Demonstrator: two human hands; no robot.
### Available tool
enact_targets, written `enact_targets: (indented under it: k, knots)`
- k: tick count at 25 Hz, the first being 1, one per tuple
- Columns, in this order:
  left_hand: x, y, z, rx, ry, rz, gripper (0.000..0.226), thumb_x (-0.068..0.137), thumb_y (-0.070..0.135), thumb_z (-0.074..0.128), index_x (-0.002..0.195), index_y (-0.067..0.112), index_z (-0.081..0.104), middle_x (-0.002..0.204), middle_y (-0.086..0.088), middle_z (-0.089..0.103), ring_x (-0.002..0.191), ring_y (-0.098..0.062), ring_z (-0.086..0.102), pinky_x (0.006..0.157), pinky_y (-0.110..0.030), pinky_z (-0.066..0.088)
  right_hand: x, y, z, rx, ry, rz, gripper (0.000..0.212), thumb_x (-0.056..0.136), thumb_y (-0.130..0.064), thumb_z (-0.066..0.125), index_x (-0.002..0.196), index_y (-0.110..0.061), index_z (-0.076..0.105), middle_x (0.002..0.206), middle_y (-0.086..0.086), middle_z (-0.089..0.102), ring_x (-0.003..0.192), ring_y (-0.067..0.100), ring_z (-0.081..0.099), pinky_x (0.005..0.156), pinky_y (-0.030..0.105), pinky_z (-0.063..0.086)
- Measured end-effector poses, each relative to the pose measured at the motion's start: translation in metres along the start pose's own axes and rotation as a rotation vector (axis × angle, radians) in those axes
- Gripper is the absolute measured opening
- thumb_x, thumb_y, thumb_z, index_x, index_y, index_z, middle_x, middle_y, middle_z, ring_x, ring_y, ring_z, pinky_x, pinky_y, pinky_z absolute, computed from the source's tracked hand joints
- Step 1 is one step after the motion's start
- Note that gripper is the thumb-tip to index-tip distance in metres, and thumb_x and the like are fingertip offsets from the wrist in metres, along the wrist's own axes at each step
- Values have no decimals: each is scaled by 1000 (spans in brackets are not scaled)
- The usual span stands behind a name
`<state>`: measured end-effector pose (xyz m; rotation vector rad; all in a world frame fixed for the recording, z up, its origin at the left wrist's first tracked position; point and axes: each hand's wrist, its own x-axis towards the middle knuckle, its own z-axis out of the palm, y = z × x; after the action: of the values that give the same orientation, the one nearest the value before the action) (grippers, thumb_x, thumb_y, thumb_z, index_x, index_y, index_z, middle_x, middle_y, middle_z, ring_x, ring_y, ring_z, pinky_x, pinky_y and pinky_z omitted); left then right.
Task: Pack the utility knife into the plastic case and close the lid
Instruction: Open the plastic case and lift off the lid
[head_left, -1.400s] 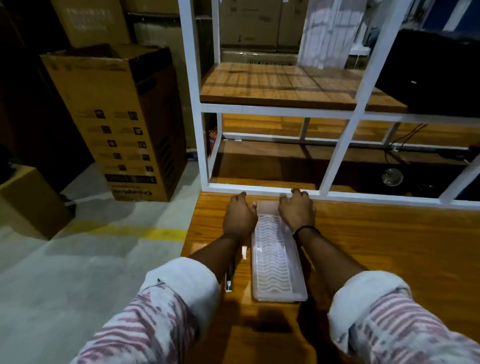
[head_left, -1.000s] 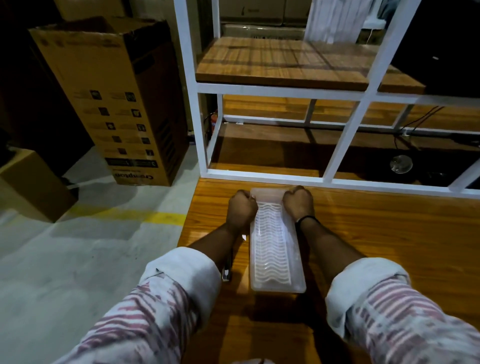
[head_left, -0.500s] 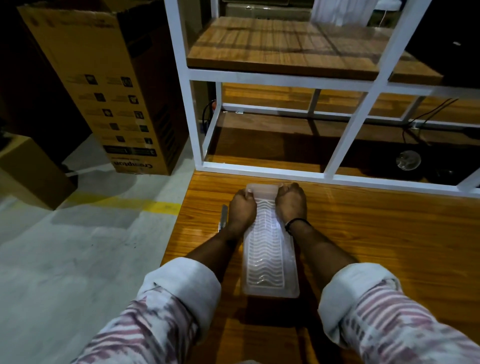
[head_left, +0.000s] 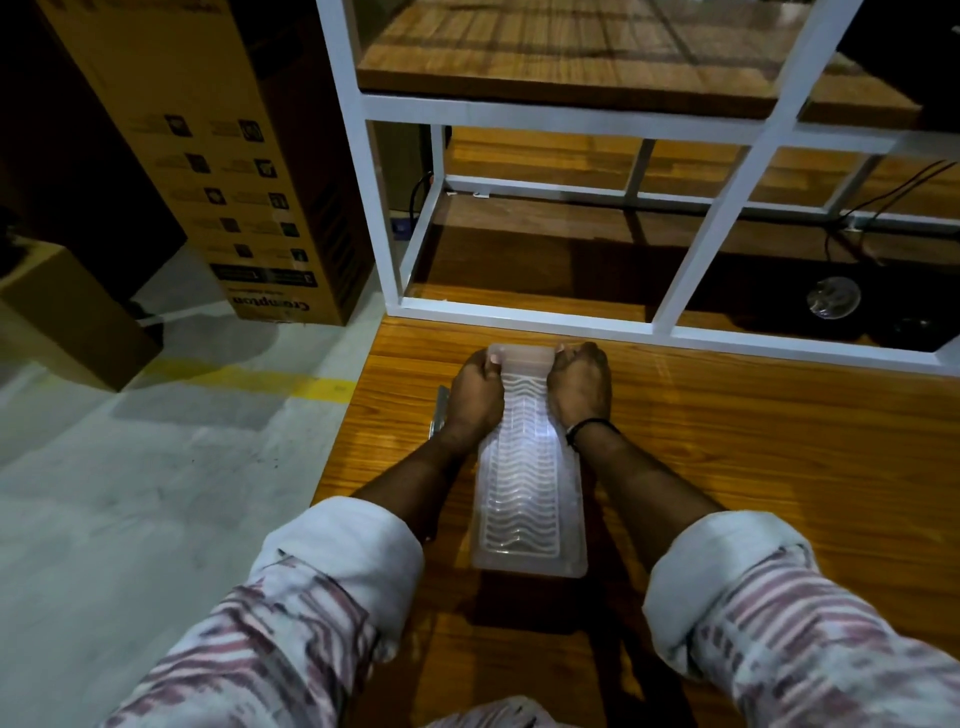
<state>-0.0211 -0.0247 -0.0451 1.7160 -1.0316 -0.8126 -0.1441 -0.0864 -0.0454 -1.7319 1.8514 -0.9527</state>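
While both hands grip case (head_left: 524, 483) far end, knife (head_left: 439, 413) lies beside L hand (head_left: 475, 400).

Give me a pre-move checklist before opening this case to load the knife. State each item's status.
1. Plastic case lies flat on the wooden table: ok.
2. Left hand grips the case's far left corner: ok.
3. Right hand grips the far right corner: ok.
4. Lid open: not ok, it looks down.
5. Utility knife within reach: ok, a metal object, probably the knife, lies on the table just left of the left hand, outside the case.
6. Knife blade retracted: cannot tell, mostly hidden by the hand.
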Motion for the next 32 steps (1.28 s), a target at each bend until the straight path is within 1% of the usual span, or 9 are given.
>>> enact_targets:
  k: [7, 11, 16, 18, 21, 24, 26, 30, 32]
  knots:
    - [2, -2, 1, 7, 27, 20, 40, 107, 36, 40, 121, 11, 68, 115, -13, 75, 102, -30, 69, 84, -35, 55, 1, 4, 4, -76, 43, -80, 44, 102, -34, 42, 115, 4, 62, 115, 22, 65, 107, 38, 60, 90, 42, 48]
    - [2, -4, 0, -14, 27, 19, 41, 107, 38, 40, 119, 12, 69, 112, -11, 75, 101, -28, 70, 87, -41, 59, 1, 4, 7, -38, 72, -83, 41, 102, -32, 45, 114, 3, 63, 115, 22, 66, 106, 36, 61, 89, 41, 50]
    - [-6, 7, -5, -12, 24, 14, 37, 107, 33, 41, 113, 11, 70, 108, -8, 75, 97, -26, 69, 81, -35, 55, 1, 2, -3, 90, -8, 0, 41, 102, -33, 48, 115, 2, 63, 119, 24, 64, 111, 40, 58, 93, 40, 46]
    - [-20, 8, -13, -46, 40, 17, 32, 106, 32, 44, 115, 12, 69, 109, -4, 75, 97, -17, 69, 80, -29, 54, -5, 7, -14, 143, -44, 47, 42, 99, -39, 48, 107, -1, 65, 114, 22, 65, 107, 39, 60, 91, 39, 48]
    - [-62, -2, -25, -172, -18, -30, 13, 104, 29, 53, 99, 26, 65, 95, 8, 71, 83, 5, 67, 68, -14, 51, -41, 26, -31, 131, -92, 113, 39, 95, -44, 48, 91, -8, 63, 101, 19, 66, 97, 36, 61, 81, 39, 48]
    - [-93, -18, -26, -42, -60, -61, 23, 103, 32, 51, 118, 20, 65, 110, 5, 70, 94, -9, 65, 70, -15, 46, -89, 34, -40, 90, -106, 56, 35, 96, -42, 49, 86, -10, 60, 95, 14, 65, 95, 31, 59, 77, 32, 39]
    - [-100, -25, -24, 18, -61, -22, 35, 103, 37, 48, 129, 18, 62, 118, 2, 70, 102, -15, 66, 78, -24, 52, -108, 29, -41, 95, -77, 11, 38, 98, -42, 47, 91, -8, 62, 96, 12, 66, 96, 29, 58, 80, 33, 41]
    - [-104, -26, -25, 0, -89, 95, 36, 106, 34, 45, 135, 18, 58, 123, 0, 70, 106, -12, 66, 82, -20, 53, -113, 22, -40, 16, -9, -46, 44, 97, -44, 44, 97, -5, 64, 100, 14, 66, 99, 32, 59, 85, 37, 43]
    - [-106, -24, -27, 2, -81, 126, 35, 106, 32, 45, 136, 19, 56, 124, 2, 70, 108, -10, 66, 86, -25, 55, -113, 21, -41, -22, 11, -64, 47, 97, -45, 44, 98, -3, 64, 100, 17, 67, 99, 34, 60, 86, 40, 45]
